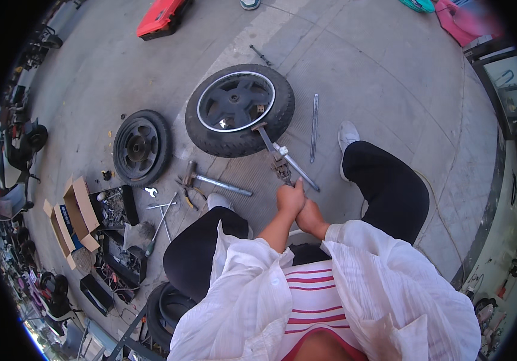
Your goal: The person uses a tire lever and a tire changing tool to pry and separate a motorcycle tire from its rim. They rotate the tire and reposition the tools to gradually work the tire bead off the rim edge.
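My left hand (pixel 289 197) and my right hand (pixel 311 215) are closed together around the lower end of a long, worn metal tool (pixel 279 163) with a clamp-like mechanism, held in front of me. Its top end meets the lower right rim of a large wheel (pixel 210 138), which lies flat with black tire, black hub and silver rim edge. A silver bar (pixel 300 171) lies diagonally beside the tool, partly hidden by it. A straight metal lever (pixel 314 127) lies to the right. A hammer (pixel 222 185) with a steel handle lies to the left, near pliers (pixel 192 200).
A smaller wheel (pixel 156 144) lies left, near cardboard boxes (pixel 80 213), black tool trays (pixel 117 207), a spanner (pixel 150 191) and screwdrivers. A red case (pixel 162 18) lies at the back. Scooters (pixel 17 180) line the left edge, a glass-fronted frame (pixel 487 66) the right; my feet flank the work.
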The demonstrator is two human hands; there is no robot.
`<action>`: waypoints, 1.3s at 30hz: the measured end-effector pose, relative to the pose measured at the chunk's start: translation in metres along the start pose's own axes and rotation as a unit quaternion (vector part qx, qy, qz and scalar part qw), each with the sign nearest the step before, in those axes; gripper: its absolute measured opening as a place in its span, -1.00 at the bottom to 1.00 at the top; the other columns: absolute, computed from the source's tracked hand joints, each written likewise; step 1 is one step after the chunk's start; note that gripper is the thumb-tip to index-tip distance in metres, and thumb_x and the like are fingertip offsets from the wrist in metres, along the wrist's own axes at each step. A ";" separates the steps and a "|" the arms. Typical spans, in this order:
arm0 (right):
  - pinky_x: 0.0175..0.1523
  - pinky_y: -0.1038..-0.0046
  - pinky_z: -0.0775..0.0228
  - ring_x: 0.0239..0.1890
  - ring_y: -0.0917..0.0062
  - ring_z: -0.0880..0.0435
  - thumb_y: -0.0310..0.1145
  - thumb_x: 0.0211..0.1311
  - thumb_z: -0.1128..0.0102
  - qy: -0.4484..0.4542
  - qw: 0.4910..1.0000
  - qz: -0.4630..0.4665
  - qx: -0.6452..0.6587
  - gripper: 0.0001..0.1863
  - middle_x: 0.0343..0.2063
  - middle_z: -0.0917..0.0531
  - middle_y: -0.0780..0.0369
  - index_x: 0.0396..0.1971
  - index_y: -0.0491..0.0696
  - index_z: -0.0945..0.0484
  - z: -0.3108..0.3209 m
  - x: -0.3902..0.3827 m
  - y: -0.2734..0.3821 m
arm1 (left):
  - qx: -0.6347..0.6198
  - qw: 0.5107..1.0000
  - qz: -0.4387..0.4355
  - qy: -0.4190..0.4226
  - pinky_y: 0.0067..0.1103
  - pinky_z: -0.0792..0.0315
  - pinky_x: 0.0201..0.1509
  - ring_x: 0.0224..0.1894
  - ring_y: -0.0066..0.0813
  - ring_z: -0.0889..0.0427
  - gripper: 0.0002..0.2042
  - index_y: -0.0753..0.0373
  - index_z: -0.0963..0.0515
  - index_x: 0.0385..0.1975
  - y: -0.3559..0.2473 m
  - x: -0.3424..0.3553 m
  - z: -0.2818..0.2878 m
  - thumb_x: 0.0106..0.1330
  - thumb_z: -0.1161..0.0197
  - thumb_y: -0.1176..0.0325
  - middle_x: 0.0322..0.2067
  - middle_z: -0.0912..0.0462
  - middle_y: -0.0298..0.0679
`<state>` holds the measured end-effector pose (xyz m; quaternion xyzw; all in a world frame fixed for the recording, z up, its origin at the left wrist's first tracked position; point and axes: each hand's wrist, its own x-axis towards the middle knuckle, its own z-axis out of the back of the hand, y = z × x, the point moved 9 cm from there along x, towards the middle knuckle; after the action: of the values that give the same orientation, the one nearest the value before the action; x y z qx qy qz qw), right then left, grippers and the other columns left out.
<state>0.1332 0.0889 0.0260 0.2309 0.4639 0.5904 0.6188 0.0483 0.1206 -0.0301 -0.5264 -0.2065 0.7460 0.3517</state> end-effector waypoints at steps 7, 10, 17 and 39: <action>-0.14 0.09 -0.44 -0.20 -0.03 -0.60 -0.26 0.18 -0.11 0.028 0.996 -0.088 0.006 -0.65 -0.24 -0.64 -0.05 -0.04 -0.04 -0.53 -0.013 0.001 -0.034 | 0.024 0.999 -0.004 -0.045 -0.37 -0.45 -0.44 -0.62 -0.31 -0.63 -0.60 0.32 -0.57 -0.69 0.026 0.012 -0.010 0.26 -0.19 0.12 -0.72 -0.60 -0.15; -0.12 0.11 -0.45 -0.18 -0.02 -0.60 -0.25 0.19 -0.12 0.038 0.994 -0.104 -0.004 -0.65 -0.24 -0.64 -0.05 -0.05 -0.05 -0.53 -0.017 0.004 -0.040 | 0.038 0.998 -0.015 -0.042 -0.36 -0.45 -0.44 -0.61 -0.29 -0.64 -0.60 0.30 -0.58 -0.67 0.028 0.016 -0.012 0.26 -0.17 0.09 -0.71 -0.60 -0.15; -0.02 0.17 -0.43 -0.05 0.01 -0.57 -0.28 0.22 -0.09 0.012 0.998 -0.017 0.066 -0.66 -0.13 -0.62 -0.03 -0.03 -0.08 -0.51 -0.013 0.009 -0.036 | 0.063 0.992 -0.068 -0.081 -0.38 -0.47 -0.42 -0.58 -0.27 -0.66 -0.57 0.31 -0.59 -0.66 0.023 0.021 -0.015 0.29 -0.14 0.07 -0.70 -0.61 -0.12; -0.34 0.26 -0.50 -0.41 0.17 -0.69 -0.27 0.18 -0.10 0.046 0.973 -0.195 -0.111 -0.72 -0.41 -0.69 0.00 -0.22 -0.14 -0.61 0.000 -0.009 -0.017 | -0.007 0.995 0.068 0.070 -0.29 -0.52 -0.34 -0.40 -0.12 -0.70 -0.53 0.47 -0.54 -0.37 0.005 -0.008 0.001 0.39 -0.02 0.06 -0.44 -0.66 0.12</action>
<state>0.1434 0.0768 0.0148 0.0383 0.4595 0.5163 0.7217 0.0474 0.1114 -0.0275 -0.5925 -0.1507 0.7282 0.3099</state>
